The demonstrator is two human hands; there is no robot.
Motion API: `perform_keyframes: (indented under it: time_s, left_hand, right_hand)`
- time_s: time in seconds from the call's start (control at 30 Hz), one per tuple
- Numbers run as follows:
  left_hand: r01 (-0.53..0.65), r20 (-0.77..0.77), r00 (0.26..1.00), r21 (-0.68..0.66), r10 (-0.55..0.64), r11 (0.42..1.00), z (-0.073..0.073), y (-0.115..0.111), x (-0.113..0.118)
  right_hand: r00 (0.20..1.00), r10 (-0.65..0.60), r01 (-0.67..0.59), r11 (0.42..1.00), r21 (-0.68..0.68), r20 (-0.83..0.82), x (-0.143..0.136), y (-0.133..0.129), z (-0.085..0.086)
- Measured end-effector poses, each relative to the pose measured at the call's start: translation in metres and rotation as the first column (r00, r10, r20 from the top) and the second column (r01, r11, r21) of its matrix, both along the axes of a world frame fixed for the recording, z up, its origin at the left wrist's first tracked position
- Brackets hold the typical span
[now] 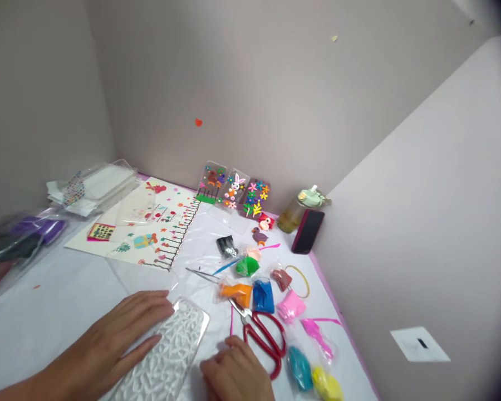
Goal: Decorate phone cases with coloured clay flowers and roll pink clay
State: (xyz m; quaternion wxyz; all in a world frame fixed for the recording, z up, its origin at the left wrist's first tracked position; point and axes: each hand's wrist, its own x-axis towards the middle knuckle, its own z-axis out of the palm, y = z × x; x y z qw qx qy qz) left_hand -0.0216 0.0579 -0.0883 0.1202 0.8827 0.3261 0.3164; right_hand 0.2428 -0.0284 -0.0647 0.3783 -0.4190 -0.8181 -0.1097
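A clear phone case (169, 356) with a raised white web-like pattern lies on the white-covered table in front of me. My left hand (129, 328) rests along its left side, fingers stretched out, with fingertips touching the case. To the right of the case is my right hand (236, 370), its fingers curled in; whatever they may hold is hidden. Just beyond it lie red-handled scissors (267, 342). Wrapped lumps of soft clay are close by: orange (237, 293), blue (263, 296), pink (291, 306), teal (299, 367) and yellow (327, 384).
Decorated phone cases (232, 189) lean against the back wall. A drawn sheet (129, 239) lies at the back left, beside plastic packets (96, 189). A bottle (291, 214) and a dark phone (309, 231) stand at the right edge. Tweezers (202, 274) lie mid-table.
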Motion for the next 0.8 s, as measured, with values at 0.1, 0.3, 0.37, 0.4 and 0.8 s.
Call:
perform_keyframes:
  time_s: [0.1, 0.3, 0.37, 0.4, 0.8]
  left_hand:
    - [-0.052, -0.064, 0.996, 0.048, 0.055, 0.997, 0.007, 0.000, -0.001]
    - [-0.016, -0.105, 0.994, 0.029, 0.019, 0.999, 0.030, -0.020, 0.003]
    - [0.032, -0.107, 0.994, -0.049, -0.037, 0.998, 0.035, -0.022, 0.003]
    - [0.046, -0.117, 0.991, -0.090, -0.057, 0.995, 0.035, -0.020, 0.001]
    - [-0.123, -0.293, 0.950, -0.023, 0.111, 0.992, -0.003, -0.001, -0.013]
  right_hand:
    - [1.000, 0.000, -0.001, 0.993, -0.117, -0.008, 0.014, -0.001, 0.023]
    - [0.999, -0.038, 0.032, 0.937, -0.348, -0.011, 0.017, -0.012, 0.033]
    - [0.999, -0.009, 0.027, 0.929, -0.370, 0.051, 0.014, -0.011, 0.029]
    - [0.997, 0.009, 0.021, 0.931, -0.365, 0.079, 0.013, -0.009, 0.028]
    - [0.938, -0.035, 0.144, 0.944, -0.295, 0.344, 0.016, 0.029, 0.024]
